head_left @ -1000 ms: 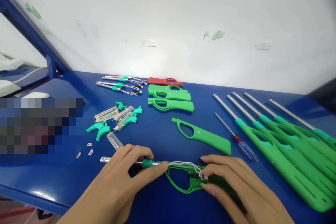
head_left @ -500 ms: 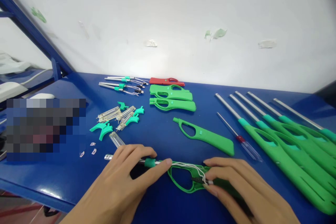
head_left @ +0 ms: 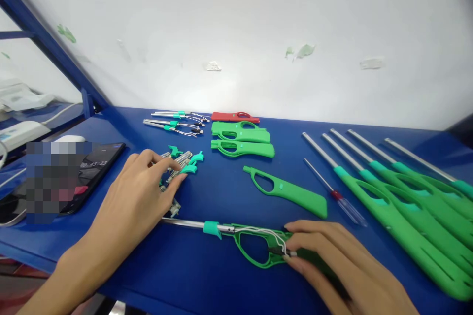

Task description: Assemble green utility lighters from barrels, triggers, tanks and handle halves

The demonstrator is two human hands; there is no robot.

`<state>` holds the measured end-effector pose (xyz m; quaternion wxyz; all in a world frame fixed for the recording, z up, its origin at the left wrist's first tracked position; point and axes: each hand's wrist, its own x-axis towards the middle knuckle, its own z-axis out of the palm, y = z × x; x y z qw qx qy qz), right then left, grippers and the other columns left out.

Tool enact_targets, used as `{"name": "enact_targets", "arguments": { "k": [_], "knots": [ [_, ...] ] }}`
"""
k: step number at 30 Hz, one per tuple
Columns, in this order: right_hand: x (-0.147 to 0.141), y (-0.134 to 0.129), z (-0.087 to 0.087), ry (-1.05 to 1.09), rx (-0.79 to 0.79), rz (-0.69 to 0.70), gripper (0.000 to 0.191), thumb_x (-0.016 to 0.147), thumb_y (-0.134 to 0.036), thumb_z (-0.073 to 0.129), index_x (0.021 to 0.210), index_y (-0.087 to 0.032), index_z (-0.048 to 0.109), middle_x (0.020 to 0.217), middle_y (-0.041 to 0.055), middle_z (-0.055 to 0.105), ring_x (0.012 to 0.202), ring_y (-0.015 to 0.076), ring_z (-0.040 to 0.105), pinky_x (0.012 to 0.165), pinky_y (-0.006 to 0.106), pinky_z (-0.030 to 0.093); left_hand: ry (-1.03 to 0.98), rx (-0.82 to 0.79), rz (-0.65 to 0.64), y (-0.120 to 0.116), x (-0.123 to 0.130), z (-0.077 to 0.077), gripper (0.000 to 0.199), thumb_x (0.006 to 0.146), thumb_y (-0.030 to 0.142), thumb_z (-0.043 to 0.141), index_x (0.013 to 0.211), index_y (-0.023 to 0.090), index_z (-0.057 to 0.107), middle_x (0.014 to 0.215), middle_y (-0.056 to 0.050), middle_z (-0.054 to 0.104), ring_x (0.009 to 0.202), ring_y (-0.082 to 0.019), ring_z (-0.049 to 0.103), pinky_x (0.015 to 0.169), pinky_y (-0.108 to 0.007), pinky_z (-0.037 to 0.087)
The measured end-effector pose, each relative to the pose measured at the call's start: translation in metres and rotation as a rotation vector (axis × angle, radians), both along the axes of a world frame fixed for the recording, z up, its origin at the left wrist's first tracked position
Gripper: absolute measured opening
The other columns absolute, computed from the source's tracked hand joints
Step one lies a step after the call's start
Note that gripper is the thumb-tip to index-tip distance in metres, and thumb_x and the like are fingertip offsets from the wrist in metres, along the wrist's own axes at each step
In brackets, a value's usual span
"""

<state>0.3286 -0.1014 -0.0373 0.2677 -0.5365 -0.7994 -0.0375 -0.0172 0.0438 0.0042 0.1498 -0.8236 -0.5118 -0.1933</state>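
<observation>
My left hand [head_left: 138,197] reaches over a group of small parts. Its thumb and index finger pinch the left end of a teal trigger [head_left: 190,168], beside clear plastic fuel tanks [head_left: 183,158] that the hand partly covers. On the table in front of me lies an open green lighter half-shell [head_left: 254,261], with a metal tube [head_left: 185,223] and teal collar [head_left: 212,228] at its left end. White wires [head_left: 264,231] run from the tube to a black igniter [head_left: 277,251]. My right hand [head_left: 343,261] grips the shell's right part, fingertips at the igniter.
Green shell halves [head_left: 286,192] and a red one [head_left: 234,117] lie farther back, left of a screwdriver [head_left: 342,202]. Several assembled lighters [head_left: 402,221] fill the right side. Wired tube sets [head_left: 170,124] lie at the back left. A phone [head_left: 99,167] rests at left.
My left hand has let go of the metal tube and moved up and left to the small parts. The right hand stays on the green shell.
</observation>
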Motion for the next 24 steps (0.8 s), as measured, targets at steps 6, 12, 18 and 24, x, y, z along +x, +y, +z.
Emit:
{"name": "enact_targets", "arguments": {
  "k": [6, 12, 18, 24],
  "knots": [
    [0.001, 0.003, -0.001, 0.002, -0.029, 0.026, 0.024, 0.121, -0.042, 0.050, 0.120, -0.035, 0.072, 0.124, -0.0024, 0.077, 0.112, 0.0135, 0.078, 0.094, 0.021, 0.065, -0.012, -0.041, 0.024, -0.002, -0.001, -0.004, 0.027, 0.112, 0.040, 0.051, 0.103, 0.028, 0.074, 0.101, -0.009, 0.070, 0.093, -0.031, 0.065, 0.067, -0.038, 0.048],
    [-0.011, 0.006, 0.004, 0.124, -0.027, -0.129, 0.036, 0.117, -0.053, 0.055, 0.108, -0.030, 0.081, 0.109, 0.0067, 0.079, 0.107, 0.0240, 0.079, 0.090, 0.031, 0.067, -0.087, -0.058, -0.011, -0.004, 0.000, 0.000, 0.027, 0.113, 0.039, 0.048, 0.102, 0.026, 0.069, 0.098, -0.007, 0.071, 0.092, -0.032, 0.069, 0.076, -0.042, 0.048],
    [-0.013, 0.004, 0.006, 0.136, -0.027, -0.161, 0.037, 0.116, -0.056, 0.055, 0.109, -0.030, 0.082, 0.105, 0.0066, 0.079, 0.107, 0.0250, 0.078, 0.090, 0.033, 0.067, -0.199, -0.067, -0.216, -0.035, 0.026, 0.021, 0.018, 0.114, 0.034, 0.052, 0.103, 0.031, 0.066, 0.099, 0.002, 0.072, 0.088, -0.020, 0.072, 0.077, -0.032, 0.053],
    [0.001, 0.001, -0.003, 0.005, -0.024, 0.013, 0.029, 0.121, -0.044, 0.048, 0.122, -0.031, 0.075, 0.123, 0.0016, 0.079, 0.113, 0.0175, 0.078, 0.094, 0.025, 0.066, -0.248, -0.189, -0.406, -0.076, 0.071, 0.004, 0.031, 0.117, 0.017, 0.045, 0.094, 0.027, 0.063, 0.092, 0.001, 0.067, 0.076, -0.015, 0.065, 0.065, -0.025, 0.053]
  ]
}}
